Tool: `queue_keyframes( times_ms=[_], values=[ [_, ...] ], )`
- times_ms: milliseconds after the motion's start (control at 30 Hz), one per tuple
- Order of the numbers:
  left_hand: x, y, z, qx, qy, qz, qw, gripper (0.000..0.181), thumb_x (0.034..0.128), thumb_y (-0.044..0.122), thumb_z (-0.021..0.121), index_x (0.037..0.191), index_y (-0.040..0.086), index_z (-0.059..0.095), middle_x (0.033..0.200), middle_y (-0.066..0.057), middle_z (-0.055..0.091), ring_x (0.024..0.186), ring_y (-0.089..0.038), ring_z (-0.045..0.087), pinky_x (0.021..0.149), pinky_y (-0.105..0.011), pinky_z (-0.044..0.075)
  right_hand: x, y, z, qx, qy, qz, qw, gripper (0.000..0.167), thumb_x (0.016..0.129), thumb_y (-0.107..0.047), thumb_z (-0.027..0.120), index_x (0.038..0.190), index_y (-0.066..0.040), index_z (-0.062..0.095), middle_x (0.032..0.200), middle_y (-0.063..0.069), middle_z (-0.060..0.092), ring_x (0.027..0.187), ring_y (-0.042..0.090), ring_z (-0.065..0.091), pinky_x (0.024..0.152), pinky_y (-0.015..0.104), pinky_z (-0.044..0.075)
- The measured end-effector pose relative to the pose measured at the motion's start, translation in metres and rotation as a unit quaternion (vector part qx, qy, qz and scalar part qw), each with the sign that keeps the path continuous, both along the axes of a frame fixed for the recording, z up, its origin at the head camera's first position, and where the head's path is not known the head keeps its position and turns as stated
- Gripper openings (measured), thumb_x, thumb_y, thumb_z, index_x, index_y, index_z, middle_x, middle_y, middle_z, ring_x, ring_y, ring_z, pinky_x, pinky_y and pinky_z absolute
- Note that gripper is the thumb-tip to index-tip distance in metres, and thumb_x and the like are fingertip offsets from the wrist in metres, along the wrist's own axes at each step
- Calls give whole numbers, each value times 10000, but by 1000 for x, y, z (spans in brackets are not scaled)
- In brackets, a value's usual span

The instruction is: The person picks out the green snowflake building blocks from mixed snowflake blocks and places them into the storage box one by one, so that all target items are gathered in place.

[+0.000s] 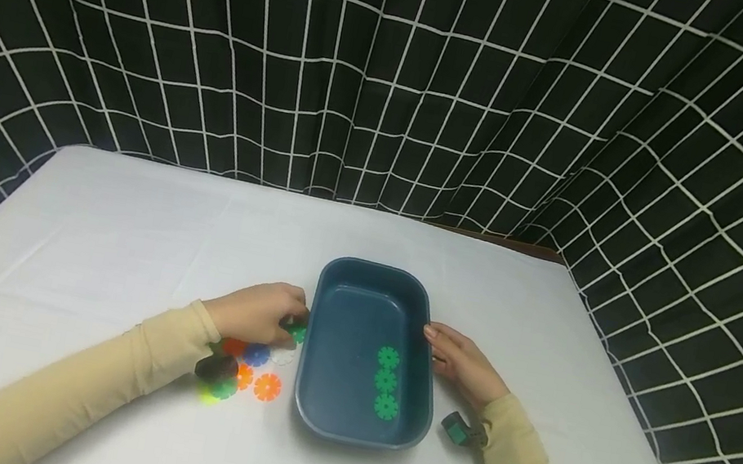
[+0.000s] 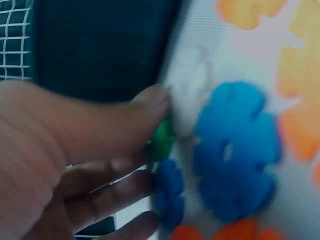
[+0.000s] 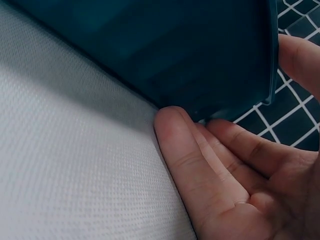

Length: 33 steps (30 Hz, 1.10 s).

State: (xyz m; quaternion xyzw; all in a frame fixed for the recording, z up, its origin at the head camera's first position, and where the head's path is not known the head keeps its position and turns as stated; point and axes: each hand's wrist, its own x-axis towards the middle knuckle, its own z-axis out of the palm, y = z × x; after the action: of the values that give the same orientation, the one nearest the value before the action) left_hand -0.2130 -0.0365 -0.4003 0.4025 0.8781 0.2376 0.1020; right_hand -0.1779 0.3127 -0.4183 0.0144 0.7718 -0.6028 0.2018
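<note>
Beside the left wall of a dark blue plastic tub [image 1: 343, 436], my left hand [image 1: 258, 313] pinches a green notched disc [image 1: 300, 334] between thumb and fingers; the thumb covers much of this disc [image 2: 162, 137] in the left wrist view. A blue disc [image 2: 239, 152] lies near the thumb. Three green discs [image 1: 386, 381] lie in a row inside the tub. My right hand [image 1: 464, 362] rests against the tub's right side, with one finger at the rim and other fingertips touching the outer wall [image 3: 165, 60] low down.
Left of the tub, loose discs lie on the white tablecloth [image 1: 138, 241]: orange discs [image 1: 267, 387], a blue one, a white one [image 1: 282, 355] and a green one [image 1: 224, 388]. The left wrist camera [image 1: 217, 367] hangs over some. A black gridded curtain [image 1: 327, 58] stands behind.
</note>
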Motion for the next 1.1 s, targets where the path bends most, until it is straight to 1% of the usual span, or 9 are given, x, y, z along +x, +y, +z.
queue_keyframes(
  times_ms=[100,200,333,433,600,767,833,900,1100],
  values=[
    [1,4,-6,-23,86,181,9998,283,736,121,793,1007,82,719,891,42,616,795,-124,547,774,-308,498,0,0,0,-15,18,-20,10000,631,946,-421,540,1372,32,427,1408,184,461,1278,280,489,1007,384,452],
    [2,4,-8,101,-32,275,9996,241,734,114,800,954,111,704,870,58,587,790,-119,528,754,-297,485,0,0,-2,-37,19,-28,10000,623,947,-421,540,1364,30,436,1387,175,485,1246,254,520,996,373,461],
    [-2,-3,-4,404,-352,140,9985,189,739,88,795,858,144,660,828,62,562,767,-113,506,718,-276,468,1,0,-3,-102,19,-3,9999,613,950,-411,540,1357,36,438,1364,166,506,1212,221,546,983,357,470],
    [-11,-12,12,531,-678,164,9962,165,764,60,765,811,144,632,771,51,570,735,-117,509,699,-273,465,1,-1,-3,-141,30,16,9999,613,949,-410,543,1356,37,438,1362,159,507,1210,210,545,979,350,472],
    [-34,-27,59,649,-1083,677,9897,124,848,65,692,843,101,574,778,-22,631,735,-172,564,715,-318,464,0,-1,-2,-142,11,-53,9999,613,943,-414,554,1351,29,444,1362,161,507,1206,208,549,975,348,475],
    [-51,-22,96,1173,-1925,689,9718,103,920,51,606,937,34,506,956,-110,709,855,-234,683,833,-352,542,3,2,-1,-72,56,-47,9999,615,952,-410,540,1354,42,434,1371,175,496,1210,211,546,992,360,463],
    [-55,-13,105,1376,-2216,579,9636,106,932,43,588,992,18,503,1009,-133,709,886,-244,700,837,-359,553,4,3,0,-49,76,-21,10000,620,957,-409,530,1362,48,424,1380,187,487,1222,228,538,1001,371,457],
    [-58,-3,113,1487,-2325,511,9598,147,939,57,583,1076,31,535,1040,-132,703,887,-240,707,821,-354,559,4,3,0,-41,71,-37,10000,627,955,-410,532,1370,46,419,1393,197,474,1241,257,523,1010,386,449],
    [-71,30,124,1330,-2214,276,9657,276,951,72,561,1221,93,621,1091,-103,682,879,-200,704,804,-316,561,4,2,1,26,65,5,10000,664,952,-417,530,1409,40,379,1457,220,402,1330,353,424,1055,447,398]
  ],
)
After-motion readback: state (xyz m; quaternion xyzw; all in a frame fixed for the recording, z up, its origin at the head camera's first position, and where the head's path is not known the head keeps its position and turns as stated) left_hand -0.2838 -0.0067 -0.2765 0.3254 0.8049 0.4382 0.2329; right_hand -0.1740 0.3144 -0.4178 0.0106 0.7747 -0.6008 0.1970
